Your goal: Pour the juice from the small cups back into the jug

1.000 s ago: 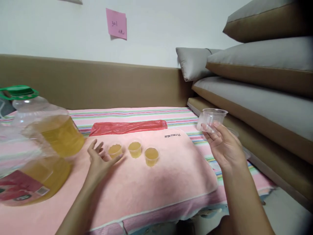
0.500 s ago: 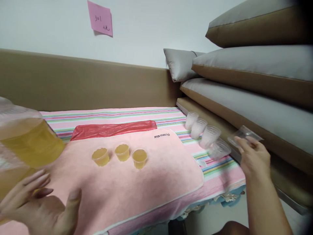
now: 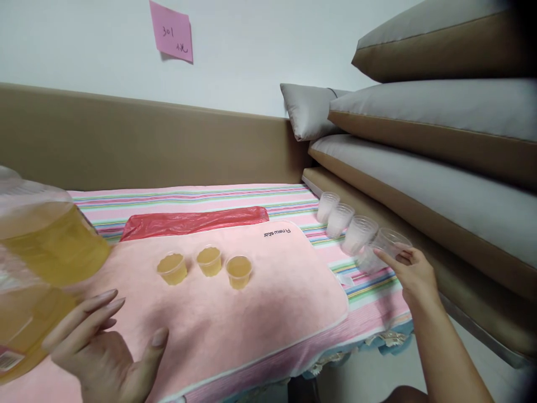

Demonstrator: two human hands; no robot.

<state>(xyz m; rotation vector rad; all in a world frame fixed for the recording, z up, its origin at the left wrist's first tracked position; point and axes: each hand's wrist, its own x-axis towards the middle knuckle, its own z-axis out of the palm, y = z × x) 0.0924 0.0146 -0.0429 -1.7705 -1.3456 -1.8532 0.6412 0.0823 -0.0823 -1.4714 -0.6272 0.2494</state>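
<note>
At the right, my right hand (image 3: 417, 277) grips a clear plastic cup (image 3: 391, 242) by its side. That cup is at the nearest of the stacks of clear cups (image 3: 359, 235); whether it touches the stack I cannot tell. My left hand (image 3: 109, 350) is empty, with fingers apart and palm turned partly up, beside a large clear jug (image 3: 54, 252) of yellow liquid. Three small plastic cups holding yellow liquid stand upright in the middle: a left cup (image 3: 172, 270), a middle cup (image 3: 210, 262) and a right cup (image 3: 239, 272).
A pink mat (image 3: 268, 313) lies over a striped cloth (image 3: 201, 195). Behind the mat's far edge is a folded red plastic bag (image 3: 197, 223). Large grey-brown cushions (image 3: 440, 112) are stacked at the right. A pink note (image 3: 173, 31) sticks to the wall.
My right hand has moved left with the clear cup, bringing it to the nearest stack. My left hand has shifted right and stays open. The jug and filled cups stay put.
</note>
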